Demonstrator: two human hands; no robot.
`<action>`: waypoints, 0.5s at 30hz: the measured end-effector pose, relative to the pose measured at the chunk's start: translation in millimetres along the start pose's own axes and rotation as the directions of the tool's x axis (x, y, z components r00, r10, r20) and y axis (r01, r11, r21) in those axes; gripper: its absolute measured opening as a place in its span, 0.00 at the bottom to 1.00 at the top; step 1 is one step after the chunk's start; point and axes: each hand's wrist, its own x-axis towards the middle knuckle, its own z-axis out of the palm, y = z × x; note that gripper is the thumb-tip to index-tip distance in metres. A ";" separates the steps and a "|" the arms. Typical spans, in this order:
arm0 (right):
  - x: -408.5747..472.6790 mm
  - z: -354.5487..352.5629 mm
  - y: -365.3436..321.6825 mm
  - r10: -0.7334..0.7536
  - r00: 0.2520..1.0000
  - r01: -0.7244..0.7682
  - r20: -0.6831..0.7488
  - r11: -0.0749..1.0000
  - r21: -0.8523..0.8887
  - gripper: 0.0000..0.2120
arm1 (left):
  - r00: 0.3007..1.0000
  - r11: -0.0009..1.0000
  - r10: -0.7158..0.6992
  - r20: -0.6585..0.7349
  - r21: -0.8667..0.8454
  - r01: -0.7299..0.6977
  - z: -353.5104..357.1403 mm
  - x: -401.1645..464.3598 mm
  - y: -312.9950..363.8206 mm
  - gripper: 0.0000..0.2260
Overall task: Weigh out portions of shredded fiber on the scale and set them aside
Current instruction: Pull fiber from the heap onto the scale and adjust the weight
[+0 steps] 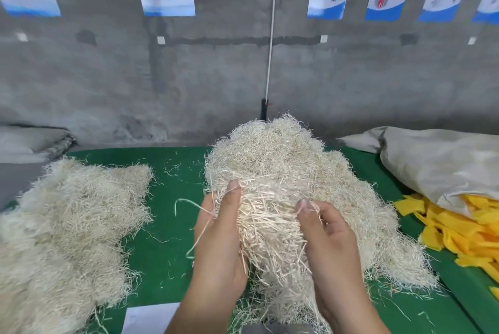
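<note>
A tall heap of pale shredded fiber (286, 160) stands in the middle of the green table (172, 171). In front of it I hold a clump of fiber (267, 228) between both hands, lifted off the table. My left hand (218, 242) grips the clump's left side, thumb up on top. My right hand (326, 242) grips its right side, thumb pressed into the strands. A second, flatter pile of fiber (67, 220) lies at the left. A grey edge at the bottom centre (272, 329) is mostly hidden under fiber; I cannot tell whether it is the scale.
A grey-white sack (442, 160) lies at the right, with yellow fabric scraps (459, 228) spilling from it. A white sheet (148, 319) lies at the table's front edge. Folded grey cloth (29, 142) sits far left. A concrete wall with posters stands behind.
</note>
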 end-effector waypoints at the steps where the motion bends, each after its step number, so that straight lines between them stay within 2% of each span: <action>1: -3.7 5.7 -0.1 -0.008 1.000 0.008 0.013 1.000 -0.025 0.11 | 1.000 1.000 0.011 -0.003 0.023 -0.011 2.3 -5.0 -1.9 0.40; 4: -16.0 22.6 -1.8 -0.048 0.987 0.072 0.152 0.985 -0.154 0.25 | 0.989 0.996 -0.060 0.139 0.070 0.050 6.7 -12.4 -13.2 0.26; 5: -16.9 23.3 -2.0 -0.048 0.986 0.076 0.160 0.982 -0.172 0.27 | 0.982 0.995 -0.087 0.165 0.065 0.077 6.9 -14.0 -14.9 0.27; 8: -11.3 9.7 5.8 -0.055 0.991 0.066 0.120 0.993 -0.095 0.43 | 0.974 0.993 -0.122 0.190 0.032 0.118 -3.1 -12.1 -12.4 0.41; 9: -9.1 4.8 5.0 -0.022 0.995 0.030 0.102 0.996 -0.078 0.45 | 0.973 0.990 -0.137 0.186 0.039 0.132 -6.2 -8.6 -9.1 0.41; 10: -5.6 0.5 3.6 0.012 0.996 -0.008 0.090 0.999 -0.047 0.42 | 0.973 0.989 -0.144 0.183 0.041 0.139 -8.7 -4.7 -6.3 0.37; 12: -0.9 -3.3 -1.5 0.055 0.996 -0.054 0.072 0.998 -0.026 0.24 | 0.975 0.988 -0.155 0.162 0.048 0.149 -12.1 1.7 -5.6 0.28; 13: -0.7 -3.1 -2.0 0.068 0.995 -0.067 0.070 0.998 -0.019 0.18 | 0.977 0.987 -0.155 0.147 0.050 0.150 -12.7 3.2 -7.3 0.27; 15: -2.9 1.4 -1.9 0.095 0.995 -0.096 0.044 0.995 0.022 0.15 | 0.980 0.986 -0.149 0.130 0.089 0.138 -9.2 -0.1 -10.0 0.27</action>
